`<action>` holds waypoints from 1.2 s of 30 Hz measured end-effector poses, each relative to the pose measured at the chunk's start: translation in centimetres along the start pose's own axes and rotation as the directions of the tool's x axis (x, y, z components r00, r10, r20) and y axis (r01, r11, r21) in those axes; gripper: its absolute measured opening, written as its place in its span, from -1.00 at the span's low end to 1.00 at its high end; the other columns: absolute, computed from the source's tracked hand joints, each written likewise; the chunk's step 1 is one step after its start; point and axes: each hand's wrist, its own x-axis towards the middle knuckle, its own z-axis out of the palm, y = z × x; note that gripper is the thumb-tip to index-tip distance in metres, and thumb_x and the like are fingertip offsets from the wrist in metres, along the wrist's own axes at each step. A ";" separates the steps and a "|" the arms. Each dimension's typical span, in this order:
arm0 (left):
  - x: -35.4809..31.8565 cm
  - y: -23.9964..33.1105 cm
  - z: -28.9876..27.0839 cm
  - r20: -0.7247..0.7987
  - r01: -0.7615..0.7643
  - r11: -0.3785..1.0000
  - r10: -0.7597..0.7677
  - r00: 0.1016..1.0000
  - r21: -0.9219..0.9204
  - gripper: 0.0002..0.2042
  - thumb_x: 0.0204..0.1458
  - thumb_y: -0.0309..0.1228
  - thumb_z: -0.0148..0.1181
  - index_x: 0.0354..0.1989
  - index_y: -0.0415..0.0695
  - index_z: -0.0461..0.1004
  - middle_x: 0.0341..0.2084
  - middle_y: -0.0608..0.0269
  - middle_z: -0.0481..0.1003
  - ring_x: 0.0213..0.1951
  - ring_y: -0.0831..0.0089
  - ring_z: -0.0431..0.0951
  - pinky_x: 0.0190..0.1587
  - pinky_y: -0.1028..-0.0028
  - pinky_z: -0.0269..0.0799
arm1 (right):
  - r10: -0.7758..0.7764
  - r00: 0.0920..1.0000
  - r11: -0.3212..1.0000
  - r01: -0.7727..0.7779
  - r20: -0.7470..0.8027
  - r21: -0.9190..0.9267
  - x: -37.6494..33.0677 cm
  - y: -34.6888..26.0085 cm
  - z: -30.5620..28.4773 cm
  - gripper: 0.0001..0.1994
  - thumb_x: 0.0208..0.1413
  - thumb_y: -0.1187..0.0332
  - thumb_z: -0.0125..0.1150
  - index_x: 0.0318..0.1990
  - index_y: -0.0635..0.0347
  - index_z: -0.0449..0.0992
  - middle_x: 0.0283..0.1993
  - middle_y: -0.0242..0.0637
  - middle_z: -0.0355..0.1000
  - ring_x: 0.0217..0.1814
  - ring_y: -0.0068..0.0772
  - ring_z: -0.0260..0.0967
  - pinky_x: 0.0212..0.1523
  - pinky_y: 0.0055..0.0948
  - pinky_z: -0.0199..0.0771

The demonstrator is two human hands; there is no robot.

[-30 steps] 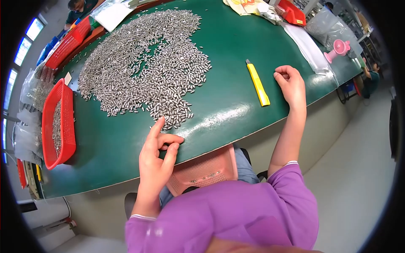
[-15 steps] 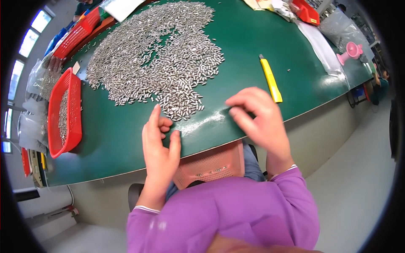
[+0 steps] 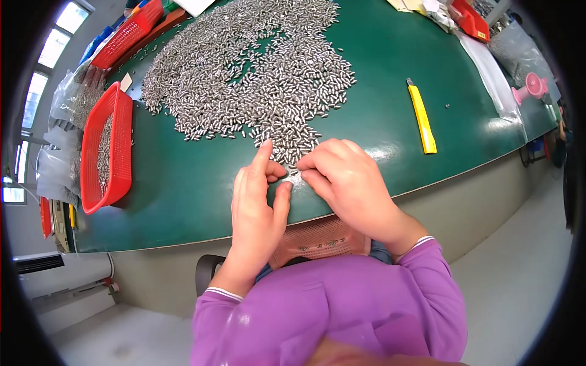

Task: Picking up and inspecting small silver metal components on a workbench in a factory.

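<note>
A wide heap of small, shiny metal pins point(image 3: 250, 91) covers the far left and middle of the green table point(image 3: 378, 91). My left hand point(image 3: 259, 195) rests at the heap's near tip, its index finger stretched out and the thumb apart, with nothing gripped. Opposite it, my right hand point(image 3: 351, 177) has its thumb and index finger pinched together at the tip of the heap. A single pin lies at those fingertips; how firmly it is held is hard to see.
To the left stands a red plastic basket point(image 3: 125, 165) with more pins inside. A yellow utility knife point(image 3: 422, 119) lies on the right, and a pink handheld fan point(image 3: 531, 88) farther right. On my lap, below the table edge, is a pink basket point(image 3: 323, 241) with several pins.
My right hand has come left and in to the heap's near tip, its fingers now close to my left hand. The whole view has shifted slightly.
</note>
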 end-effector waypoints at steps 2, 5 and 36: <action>0.2 0.0 0.0 -0.008 -0.030 0.999 0.030 1.000 0.031 -0.32 -0.02 -0.72 0.21 0.35 -0.23 0.18 -0.24 0.16 0.49 -0.20 0.26 0.44 -0.05 0.32 0.41 | 0.002 1.000 1.000 -0.002 -0.011 0.016 0.1 -0.1 0.0 -0.88 0.03 0.49 0.26 -0.25 0.19 0.50 -0.28 -0.24 0.40 -0.19 -0.09 0.36 -0.16 -0.17 0.39; 0.5 -0.1 0.1 0.021 -0.086 0.996 0.085 0.996 0.028 -0.33 -0.02 -0.73 0.19 0.35 -0.23 0.20 -0.26 0.18 0.48 -0.22 0.26 0.44 -0.07 0.32 0.40 | 0.001 1.000 1.000 -0.001 -0.018 0.020 0.2 -0.1 -0.1 -0.88 0.03 0.49 0.26 -0.26 0.20 0.50 -0.28 -0.23 0.40 -0.20 -0.09 0.35 -0.17 -0.17 0.39; 0.3 -0.5 0.3 0.013 -0.025 0.999 0.025 1.000 -0.043 -0.35 -0.02 -0.72 0.21 0.32 -0.27 0.21 -0.36 0.21 0.50 -0.28 0.34 0.47 -0.16 0.36 0.43 | 0.064 0.997 0.998 -0.064 -0.031 -0.018 -0.2 -0.4 -0.4 -0.87 -0.05 0.44 0.38 -0.33 0.15 0.56 -0.36 -0.31 0.43 -0.29 -0.17 0.39 -0.29 -0.23 0.41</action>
